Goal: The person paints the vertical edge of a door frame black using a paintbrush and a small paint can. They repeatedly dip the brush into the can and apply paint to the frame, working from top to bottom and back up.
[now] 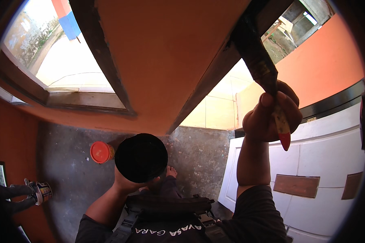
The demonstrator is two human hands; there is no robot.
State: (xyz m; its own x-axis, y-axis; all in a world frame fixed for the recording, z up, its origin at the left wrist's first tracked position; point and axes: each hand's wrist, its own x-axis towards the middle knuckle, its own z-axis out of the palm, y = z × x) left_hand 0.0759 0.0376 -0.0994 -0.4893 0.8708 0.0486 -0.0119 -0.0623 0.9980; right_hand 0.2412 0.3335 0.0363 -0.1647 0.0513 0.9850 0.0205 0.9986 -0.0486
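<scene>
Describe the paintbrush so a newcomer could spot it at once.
Find the white door at the lower right and follow the forearm before it up to the right hand. That hand grips the paintbrush, its dark end pointing up. Unlike the round black container in the left hand, it is long and narrow, with a red-tipped handle.

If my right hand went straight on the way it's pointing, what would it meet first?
Beyond the dark, broad paintbrush with a red-tipped handle in your right hand, the first thing looks to be the dark brown door frame. The bristles overlap it in view, but whether they touch is unclear.
</scene>
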